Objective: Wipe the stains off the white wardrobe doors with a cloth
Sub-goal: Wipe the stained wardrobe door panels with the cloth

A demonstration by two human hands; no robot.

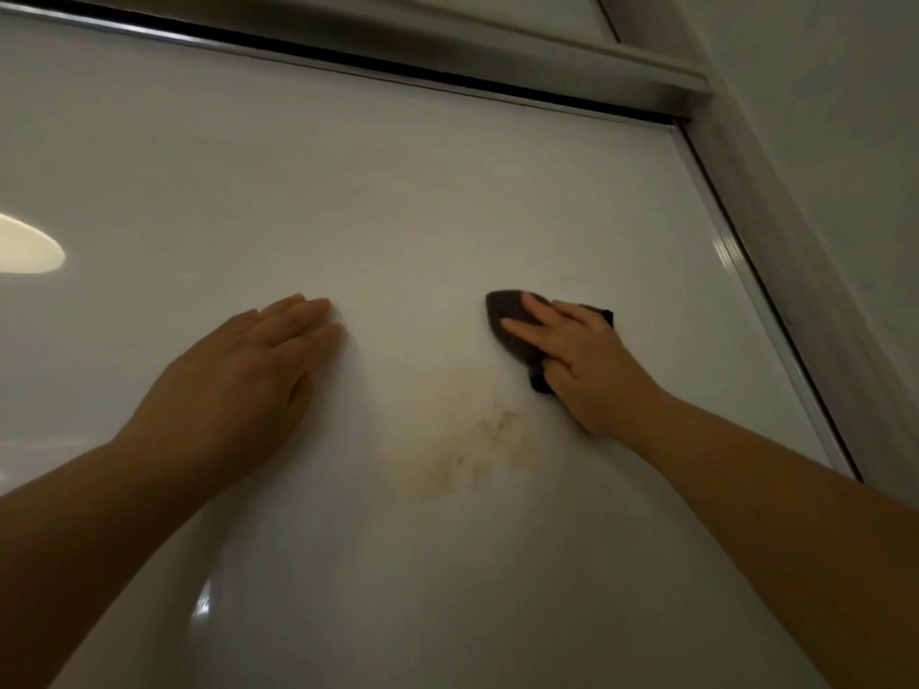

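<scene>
A glossy white wardrobe door (348, 191) fills the view, seen from below. A yellowish-brown smeared stain (467, 440) sits on it between my two arms. My right hand (582, 360) presses a dark brown cloth (509, 320) flat against the door, just above and right of the stain, with straight fingers on top of the cloth. My left hand (248, 370) lies flat on the door to the left of the stain, fingers straight and together, holding nothing.
A metal top rail (447, 62) runs along the door's upper edge. A metal side frame (776, 300) borders the door on the right, with a white wall (855, 141) beyond it. A lamp's reflection (25, 246) glares at the far left.
</scene>
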